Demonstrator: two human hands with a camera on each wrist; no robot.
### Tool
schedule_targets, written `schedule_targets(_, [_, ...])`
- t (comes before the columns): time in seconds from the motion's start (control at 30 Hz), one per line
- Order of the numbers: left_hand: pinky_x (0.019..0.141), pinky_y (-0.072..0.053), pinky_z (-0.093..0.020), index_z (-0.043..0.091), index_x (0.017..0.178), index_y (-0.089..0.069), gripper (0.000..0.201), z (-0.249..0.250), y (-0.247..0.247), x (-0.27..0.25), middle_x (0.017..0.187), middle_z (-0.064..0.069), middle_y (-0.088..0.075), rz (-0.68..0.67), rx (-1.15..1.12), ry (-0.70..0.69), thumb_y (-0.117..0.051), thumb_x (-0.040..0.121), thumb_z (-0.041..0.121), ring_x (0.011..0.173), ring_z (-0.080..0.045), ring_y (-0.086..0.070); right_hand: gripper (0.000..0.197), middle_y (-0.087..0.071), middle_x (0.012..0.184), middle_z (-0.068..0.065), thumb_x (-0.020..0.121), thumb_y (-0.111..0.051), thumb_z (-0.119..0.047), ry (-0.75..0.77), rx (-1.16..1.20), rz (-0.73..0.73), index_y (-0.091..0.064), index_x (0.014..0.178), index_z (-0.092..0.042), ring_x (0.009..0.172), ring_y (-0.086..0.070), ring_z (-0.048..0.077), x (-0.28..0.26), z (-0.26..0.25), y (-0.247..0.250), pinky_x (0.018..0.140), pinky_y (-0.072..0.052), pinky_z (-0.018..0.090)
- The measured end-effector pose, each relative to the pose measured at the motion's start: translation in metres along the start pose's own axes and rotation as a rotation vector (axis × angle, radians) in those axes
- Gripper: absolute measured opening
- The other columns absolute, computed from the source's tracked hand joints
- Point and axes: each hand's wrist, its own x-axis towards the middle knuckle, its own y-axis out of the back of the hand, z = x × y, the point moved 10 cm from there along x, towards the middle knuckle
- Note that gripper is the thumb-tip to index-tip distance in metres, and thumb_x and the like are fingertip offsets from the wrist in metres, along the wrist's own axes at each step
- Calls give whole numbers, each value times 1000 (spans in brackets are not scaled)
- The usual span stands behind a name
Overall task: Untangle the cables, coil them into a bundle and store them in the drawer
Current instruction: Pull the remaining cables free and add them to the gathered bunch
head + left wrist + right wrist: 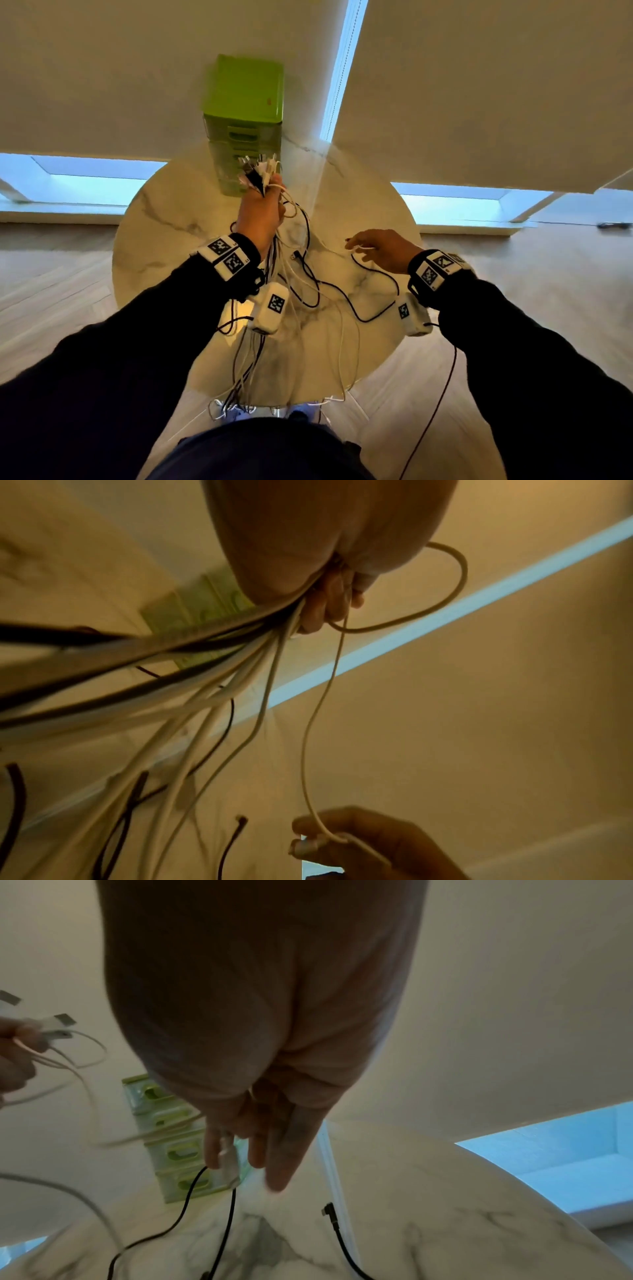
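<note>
Cables bunched in left fist, right pinching one white end

Cables point(270, 260) are hanging from my left hand point(261, 215), which I am holding raised over the round marble worktop point(164, 219) with fingers curled tight round the bunch. Plug ends point(255, 171) are sticking up out of the fist, just in front of the green drawer unit point(245, 113) standing at the worktop's far edge. White and black strands are trailing down across the marble and over the near edge toward the floor. My right hand point(382, 250) is hovering low over the worktop's right side, thumb and fingers pinching the plug end of one thin white cable point(318, 723) that is running up to the left fist. One black cable point(370, 301) is lying looped on the marble below the right hand. Drawers are looking closed; blur is making it hard to confirm.
</note>
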Motion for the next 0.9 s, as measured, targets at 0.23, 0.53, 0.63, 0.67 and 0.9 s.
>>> schedule_targets(0.23, [63,-39,-33,25,86,-62,28,-18,-85,-36,52,11,-45,-227,306,-75,-52,100,47,53,-14,-42,11,-70,94,8,99,-42,-12,-84,289,161,-47,91,-9,81,-68,23,-70,12,2,66,-51,28])
schedule_targets(0.53, [68,-42,-36,10,111,-66,39,-27,-76,-28,67,-5,-55,-205,434,-155,-49,102,45,62,-22,-50,13,-62,106,5,83,-69,-6,71,187,-18,-59,90,-12,91,-58,14,-103,-16,-31,69,-40,5])
schedule_targets(0.63, [72,-49,-46,11,118,-67,42,-20,-43,-4,81,-22,-63,-88,355,-134,-53,98,46,71,-40,-56,14,-60,102,-3,88,-71,-36,89,70,-116,-62,83,-27,94,-59,12,-93,-22,-51,77,-42,15])
schedule_targets(0.67, [70,-48,-47,9,115,-67,46,-19,-29,2,78,-22,-63,-49,325,-118,-54,95,48,67,-41,-54,24,-59,99,-2,91,-65,-45,95,13,-113,-64,82,-23,91,-58,12,-86,-25,-52,80,-43,20])
schedule_targets(0.9, [68,-41,-37,2,116,-66,42,-28,24,12,108,-33,-65,25,310,-63,-55,99,40,85,-49,-59,31,-52,97,5,102,-48,-27,37,79,512,-60,75,-19,95,-55,23,-46,-5,20,91,-41,32])
